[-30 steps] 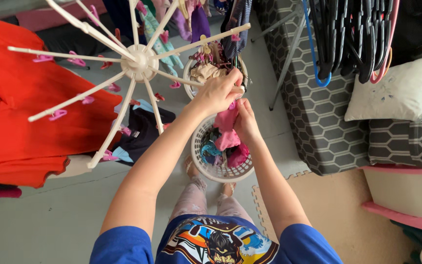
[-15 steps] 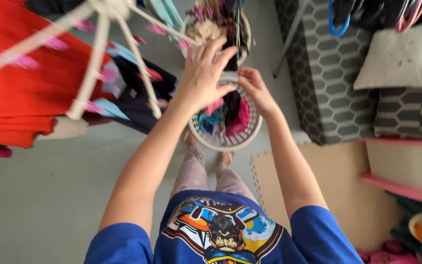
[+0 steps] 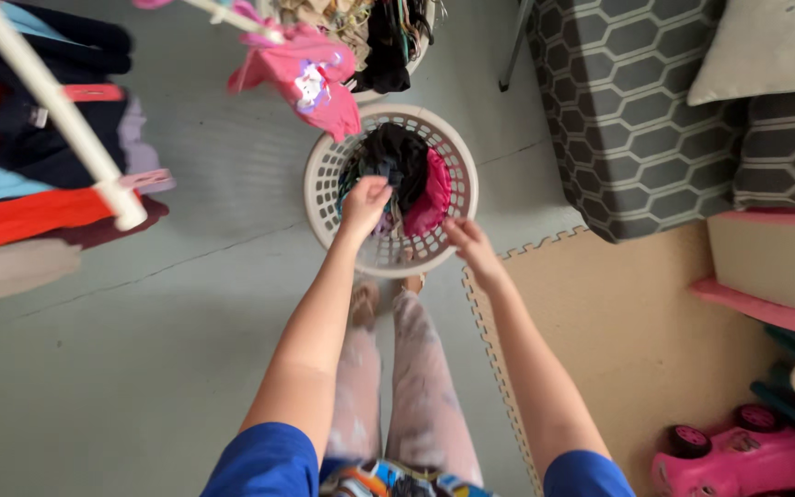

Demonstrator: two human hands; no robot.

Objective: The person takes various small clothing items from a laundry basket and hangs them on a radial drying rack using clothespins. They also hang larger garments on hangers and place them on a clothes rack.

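A white round laundry basket [image 3: 320,175] stands on the floor in front of my feet, holding a black garment [image 3: 399,155] and a magenta one [image 3: 431,197]. My left hand [image 3: 364,204] reaches down into it, fingers on the clothes near its front side; blur hides whether they grip anything. My right hand [image 3: 467,243] hovers at the basket's front right rim, fingers apart and holding nothing. A pink garment [image 3: 309,77] hangs clipped on an arm of the white drying rack [image 3: 59,112], above and left of the basket.
A second basket [image 3: 388,41] of mixed items sits behind the first. Red and dark clothes [image 3: 20,216] hang at the left. A grey hexagon-patterned seat [image 3: 618,120] with a cushion [image 3: 770,46] stands right, above a beige foam mat [image 3: 627,340] and a pink toy car [image 3: 738,456].
Both hands have dropped from the rack arm to the basket, leaving the pink garment hanging on the rack. My view has tilted downward.
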